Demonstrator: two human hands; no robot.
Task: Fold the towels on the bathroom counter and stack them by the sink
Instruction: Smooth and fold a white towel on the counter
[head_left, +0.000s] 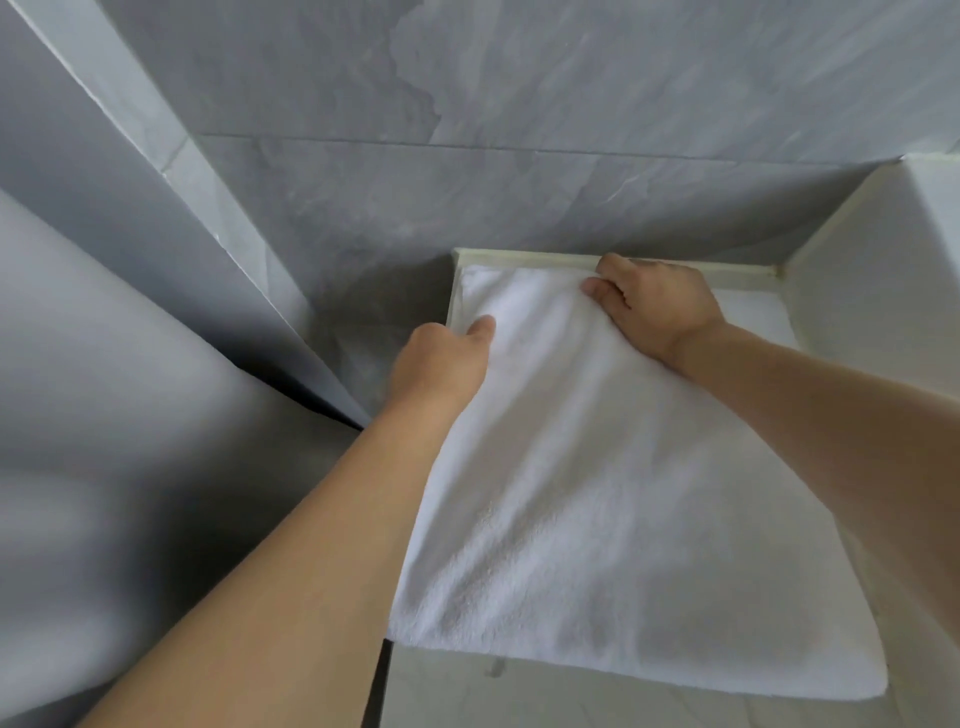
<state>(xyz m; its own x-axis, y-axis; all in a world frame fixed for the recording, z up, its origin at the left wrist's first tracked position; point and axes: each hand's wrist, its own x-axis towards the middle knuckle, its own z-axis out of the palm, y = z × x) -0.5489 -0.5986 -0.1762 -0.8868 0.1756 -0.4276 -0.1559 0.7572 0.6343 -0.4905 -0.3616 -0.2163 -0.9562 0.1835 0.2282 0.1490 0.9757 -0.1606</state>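
Observation:
A white terry towel (613, 499) lies spread flat on the pale counter (519, 696), reaching from its near edge to the back wall. My left hand (441, 358) grips the towel's left edge near the far corner, thumb on top and fingers curled under the cloth. My right hand (649, 306) grips the far edge by the cream back ledge (530, 257), fingers curled into the fabric. Both forearms stretch over the towel. No sink is in view.
Grey marble wall tiles (467, 182) rise behind the counter. A white side wall (872, 291) closes off the counter at the right. To the left, a grey wall corner (218, 249) and a drop beside the counter's left edge.

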